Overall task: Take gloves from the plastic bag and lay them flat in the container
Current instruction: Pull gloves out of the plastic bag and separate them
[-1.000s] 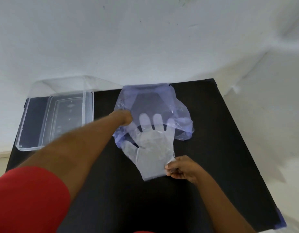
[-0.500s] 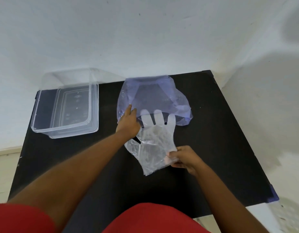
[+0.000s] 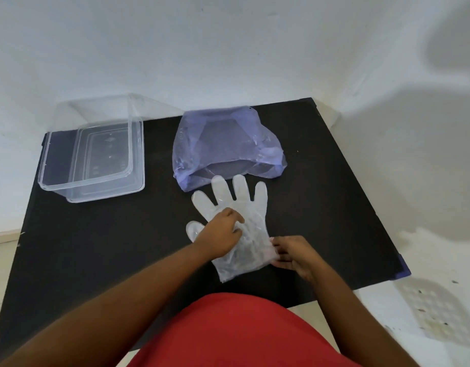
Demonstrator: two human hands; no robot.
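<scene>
A clear plastic glove (image 3: 244,207) lies spread on the black table (image 3: 96,247), fingers pointing toward the bluish plastic bag (image 3: 223,144) just behind it. My left hand (image 3: 220,234) rests on the glove's palm area, fingers curled and pinching the film. My right hand (image 3: 292,254) grips the cuff's right edge. The clear rectangular container (image 3: 56,186) stands at the table's back left, apart from both hands, with nothing visible inside.
A white wall runs behind the table. The table's right edge and near edge drop off to a pale floor (image 3: 427,300). My red shirt (image 3: 242,332) fills the bottom middle of the view.
The glove has come fully out of the bag and lies nearer to me. My left hand left the bag's mouth and came down onto the glove. My right hand kept its hold on the cuff.
</scene>
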